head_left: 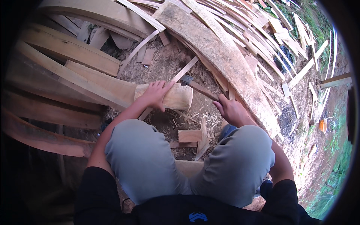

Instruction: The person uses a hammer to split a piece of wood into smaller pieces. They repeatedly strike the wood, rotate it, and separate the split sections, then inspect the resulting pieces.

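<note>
Beneath the left grip (155, 93) lies a pale wooden block (180, 98).

– Are you wearing any lettering or sign?
– You are wearing a black shirt (165, 212), and its front is showing a blue angular emblem (198, 216), below your grey trousers (140, 161) in the view.
– Is that emblem spelling anything?
– Your emblem is showing shapes only; no words or numbers are reading clearly around those trousers.
</note>
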A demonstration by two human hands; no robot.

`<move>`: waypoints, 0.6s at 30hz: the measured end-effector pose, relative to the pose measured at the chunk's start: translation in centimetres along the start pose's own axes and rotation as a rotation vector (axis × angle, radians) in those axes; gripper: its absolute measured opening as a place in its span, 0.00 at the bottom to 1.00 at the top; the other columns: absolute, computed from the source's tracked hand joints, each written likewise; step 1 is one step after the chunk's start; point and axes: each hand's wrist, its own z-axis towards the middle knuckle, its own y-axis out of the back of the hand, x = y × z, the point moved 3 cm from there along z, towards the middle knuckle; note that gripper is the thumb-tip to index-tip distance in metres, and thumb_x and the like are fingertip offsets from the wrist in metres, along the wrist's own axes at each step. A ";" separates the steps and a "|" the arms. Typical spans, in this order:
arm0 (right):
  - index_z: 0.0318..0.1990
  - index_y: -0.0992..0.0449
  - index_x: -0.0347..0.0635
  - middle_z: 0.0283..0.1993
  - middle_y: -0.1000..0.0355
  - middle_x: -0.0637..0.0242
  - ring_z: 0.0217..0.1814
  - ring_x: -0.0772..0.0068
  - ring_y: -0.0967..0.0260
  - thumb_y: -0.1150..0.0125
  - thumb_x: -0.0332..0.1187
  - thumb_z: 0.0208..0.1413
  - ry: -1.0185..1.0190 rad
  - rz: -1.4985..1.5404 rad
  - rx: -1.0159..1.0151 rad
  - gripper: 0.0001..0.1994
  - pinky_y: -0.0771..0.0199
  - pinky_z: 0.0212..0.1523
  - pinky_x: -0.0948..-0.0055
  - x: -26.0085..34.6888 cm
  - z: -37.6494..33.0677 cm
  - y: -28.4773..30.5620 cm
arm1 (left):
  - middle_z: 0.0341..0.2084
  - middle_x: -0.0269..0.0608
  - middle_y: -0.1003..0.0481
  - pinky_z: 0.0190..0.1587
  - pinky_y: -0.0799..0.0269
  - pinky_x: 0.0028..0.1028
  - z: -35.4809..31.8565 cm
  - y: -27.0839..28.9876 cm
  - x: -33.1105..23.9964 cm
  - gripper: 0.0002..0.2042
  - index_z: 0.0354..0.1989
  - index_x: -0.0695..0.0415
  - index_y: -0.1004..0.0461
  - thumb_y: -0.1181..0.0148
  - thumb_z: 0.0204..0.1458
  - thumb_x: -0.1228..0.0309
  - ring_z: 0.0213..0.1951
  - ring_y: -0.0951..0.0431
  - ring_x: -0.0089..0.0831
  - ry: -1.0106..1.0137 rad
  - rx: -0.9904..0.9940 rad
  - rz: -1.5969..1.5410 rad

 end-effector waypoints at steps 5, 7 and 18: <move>0.43 0.33 0.47 0.22 0.25 0.48 0.26 0.38 0.24 0.55 0.54 0.74 0.053 -0.087 -0.016 0.19 0.26 0.28 0.42 -1.1 0.2 -1.1 | 0.60 0.48 0.35 0.66 0.43 0.46 0.2 0.1 0.0 0.70 0.79 0.44 0.54 0.15 0.21 0.56 0.64 0.36 0.48 -0.007 0.006 -0.016; 0.44 0.33 0.47 0.23 0.25 0.50 0.26 0.39 0.24 0.55 0.54 0.74 0.051 -0.095 0.002 0.19 0.25 0.28 0.42 -1.3 0.2 -1.3 | 0.60 0.48 0.35 0.66 0.43 0.45 0.1 0.0 0.1 0.70 0.79 0.44 0.55 0.15 0.21 0.56 0.64 0.36 0.48 -0.007 0.001 -0.022; 0.48 0.33 0.43 0.27 0.24 0.46 0.29 0.37 0.23 0.50 0.48 0.73 0.170 0.279 -0.152 0.16 0.26 0.32 0.43 -0.4 0.1 -0.6 | 0.62 0.50 0.36 0.69 0.45 0.45 0.0 0.0 0.1 0.69 0.79 0.46 0.54 0.15 0.21 0.56 0.65 0.37 0.51 0.006 0.028 -0.021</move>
